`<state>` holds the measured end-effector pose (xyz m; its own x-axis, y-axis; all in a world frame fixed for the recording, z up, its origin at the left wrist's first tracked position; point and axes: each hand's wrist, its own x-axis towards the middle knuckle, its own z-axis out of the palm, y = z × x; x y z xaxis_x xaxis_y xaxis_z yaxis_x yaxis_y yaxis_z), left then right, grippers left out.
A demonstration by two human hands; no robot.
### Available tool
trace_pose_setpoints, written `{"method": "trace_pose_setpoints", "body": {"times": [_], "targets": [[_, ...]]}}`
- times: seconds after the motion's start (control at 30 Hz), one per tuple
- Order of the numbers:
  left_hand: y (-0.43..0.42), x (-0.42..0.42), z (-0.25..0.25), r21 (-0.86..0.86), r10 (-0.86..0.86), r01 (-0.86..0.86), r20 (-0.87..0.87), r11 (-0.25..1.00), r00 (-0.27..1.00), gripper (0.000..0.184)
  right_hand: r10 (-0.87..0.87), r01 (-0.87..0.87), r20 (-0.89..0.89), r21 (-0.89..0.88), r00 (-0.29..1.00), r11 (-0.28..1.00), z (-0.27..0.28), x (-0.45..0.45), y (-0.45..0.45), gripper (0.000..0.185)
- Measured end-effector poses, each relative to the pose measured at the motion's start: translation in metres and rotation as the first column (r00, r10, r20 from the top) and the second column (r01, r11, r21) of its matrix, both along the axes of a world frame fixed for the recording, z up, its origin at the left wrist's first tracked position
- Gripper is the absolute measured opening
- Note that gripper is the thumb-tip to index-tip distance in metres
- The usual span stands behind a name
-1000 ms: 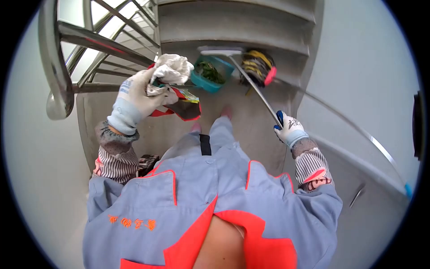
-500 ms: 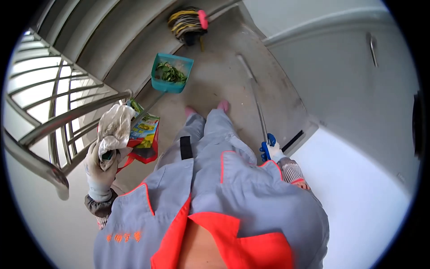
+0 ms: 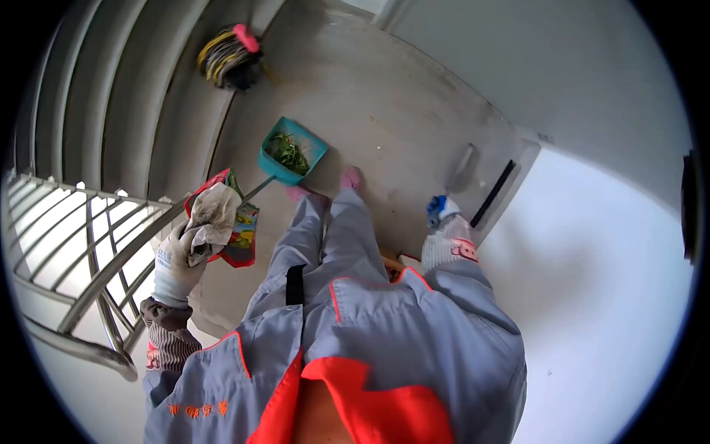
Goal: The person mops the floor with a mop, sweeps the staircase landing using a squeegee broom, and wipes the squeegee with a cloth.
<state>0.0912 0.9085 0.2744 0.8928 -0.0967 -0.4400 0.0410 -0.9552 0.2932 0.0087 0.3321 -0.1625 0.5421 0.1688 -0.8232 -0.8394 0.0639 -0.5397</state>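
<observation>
Steel railing [image 3: 96, 294] slants across the left, beside the steps [image 3: 129, 96]. Next to it is the person's left hand [image 3: 176, 259], in a pale glove, with the fingers closed on a crumpled cloth [image 3: 214, 212]; the fingertips are hidden in its folds. That arm reaches forward and out to the left, its striped cuff [image 3: 177, 348] bunched behind the wrist. Farther ahead, a yellow-and-black mop head [image 3: 228, 59] with a pink fitting lies by the lowest step. Below and beside the cloth hangs a red-edged printed bag [image 3: 245, 235]; whether the same fingers hold it cannot be told. A teal dustpan [image 3: 310, 159] holding green leaves [image 3: 287, 152] is near the pink shoes [image 3: 351, 177], its handle running back behind the cloth. Over on the right, the right hand [image 3: 441, 209], gloved in white and blue, is curled into a fist, its fingers seemingly clamped on a floor sweeper [image 3: 462, 169] whose blurred grey head shows just ahead; the handle is mostly lost from sight. This arm stretches forward, sleeve close to the trousers [image 3: 344, 237]. A dark strip [image 3: 493, 194] lies just beyond.
</observation>
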Motion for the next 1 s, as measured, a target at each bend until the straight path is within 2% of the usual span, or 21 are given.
{"method": "trace_pose_setpoints", "body": {"times": [0.03, 0.07, 0.1, 0.13, 0.17, 0.23, 0.27, 0.3, 0.33, 0.4, 0.43, 0.5, 0.57, 0.6, 0.67, 0.7, 0.8, 0.83, 0.9, 0.97, 1.0], "targets": [[-0.003, 0.006, -0.005, 0.024, 0.0, 0.001, -0.05, 1.0, 0.999, 0.04, -0.207, 0.209, -0.07, 0.026, 0.976, 0.978, -0.005, -0.008, 0.027, 0.005], [-0.009, 0.014, -0.005, 0.054, -0.033, 0.037, -0.076, 0.998, 0.997, 0.041, -0.46, 0.465, -0.205, -0.023, 0.864, 0.885, 0.006, -0.003, 0.065, 0.004], [-0.012, 0.011, -0.013, 0.026, -0.004, 0.006, -0.073, 1.0, 0.997, 0.043, -0.657, 0.645, -0.266, -0.143, 0.705, 0.75, 0.023, 0.001, 0.103, 0.003], [-0.018, 0.012, -0.014, 0.046, -0.058, 0.06, -0.039, 0.997, 0.998, 0.044, -0.733, 0.69, -0.266, -0.249, 0.626, 0.68, 0.043, 0.003, 0.14, 0.003], [-0.02, 0.016, -0.016, 0.037, -0.078, 0.081, -0.078, 0.996, 0.994, 0.046, -0.753, 0.679, -0.255, -0.327, 0.606, 0.657, 0.057, 0.003, 0.171, 0.004], [-0.026, 0.021, -0.017, 0.063, -0.101, 0.107, -0.097, 0.992, 0.99, 0.049, -0.532, 0.377, -0.186, -0.521, 0.826, 0.766, 0.043, -0.028, 0.212, 0.006], [-0.027, 0.019, -0.022, 0.06, -0.086, 0.093, -0.115, 0.994, 0.99, 0.049, -0.405, 0.209, -0.189, -0.624, 0.895, 0.753, 0.074, -0.02, 0.233, 0.007], [-0.028, 0.017, -0.028, 0.058, -0.07, 0.079, -0.134, 0.995, 0.989, 0.048, -0.455, 0.289, -0.292, -0.468, 0.841, 0.835, 0.115, -0.015, 0.234, 0.015], [-0.032, 0.018, -0.03, 0.052, -0.086, 0.092, -0.101, 0.994, 0.991, 0.049, -0.47, 0.303, -0.29, -0.473, 0.834, 0.828, 0.151, -0.004, 0.229, 0.015], [-0.034, 0.025, -0.034, 0.04, -0.123, 0.126, -0.074, 0.991, 0.99, 0.049, -0.473, 0.432, -0.42, -0.195, 0.774, 0.88, 0.192, 0.003, 0.214, 0.037], [-0.034, 0.025, -0.035, 0.037, -0.133, 0.135, -0.045, 0.99, 0.99, 0.049, -0.485, 0.482, -0.444, -0.129, 0.753, 0.866, 0.194, -0.004, 0.202, 0.057], [-0.029, 0.025, -0.037, 0.067, -0.142, 0.146, -0.071, 0.987, 0.987, 0.05, -0.431, 0.389, -0.461, -0.189, 0.775, 0.902, 0.219, 0.003, 0.178, 0.062], [-0.031, 0.028, -0.036, 0.058, -0.118, 0.121, -0.066, 0.991, 0.991, 0.051, -0.441, 0.387, -0.404, -0.213, 0.801, 0.897, 0.218, 0.002, 0.153, 0.057], [-0.033, 0.032, -0.033, 0.057, -0.109, 0.113, -0.078, 0.992, 0.991, 0.052, -0.468, 0.388, -0.429, -0.265, 0.772, 0.883, 0.212, 0.009, 0.14, 0.05], [-0.024, 0.026, -0.041, 0.063, -0.129, 0.13, -0.025, 0.989, 0.991, 0.053, -0.587, 0.482, -0.251, -0.374, 0.77, 0.792, 0.182, 0.014, 0.119, 0.02], [-0.021, 0.019, -0.042, 0.079, -0.13, 0.128, 0.022, 0.989, 0.991, 0.053, -0.591, 0.503, -0.195, -0.361, 0.783, 0.785, 0.162, 0.022, 0.102, 0.007], [-0.026, 0.019, -0.036, 0.061, -0.094, 0.095, -0.011, 0.994, 0.996, 0.052, -0.653, 0.55, -0.15, -0.419, 0.742, 0.722, 0.108, 0.07, 0.064, 0.006], [-0.025, 0.018, -0.035, 0.049, -0.1, 0.1, -0.004, 0.994, 0.995, 0.051, -0.683, 0.598, -0.267, -0.336, 0.68, 0.728, 0.101, 0.086, 0.05, 0.009], [-0.032, 0.027, -0.036, 0.051, -0.098, 0.097, 0.016, 0.994, 0.995, 0.051, -0.725, 0.632, -0.228, -0.368, 0.649, 0.682, 0.122, 0.125, 0.065, 0.016], [-0.031, 0.026, -0.036, 0.051, -0.084, 0.082, 0.034, 0.995, 0.996, 0.05, -0.621, 0.546, -0.082, -0.397, 0.78, 0.738, 0.121, 0.123, 0.101, 0.014], [-0.028, 0.024, -0.036, 0.044, -0.088, 0.086, 0.048, 0.995, 0.995, 0.05, -0.546, 0.438, -0.103, -0.482, 0.832, 0.759, 0.147, 0.119, 0.132, 0.011]]}}
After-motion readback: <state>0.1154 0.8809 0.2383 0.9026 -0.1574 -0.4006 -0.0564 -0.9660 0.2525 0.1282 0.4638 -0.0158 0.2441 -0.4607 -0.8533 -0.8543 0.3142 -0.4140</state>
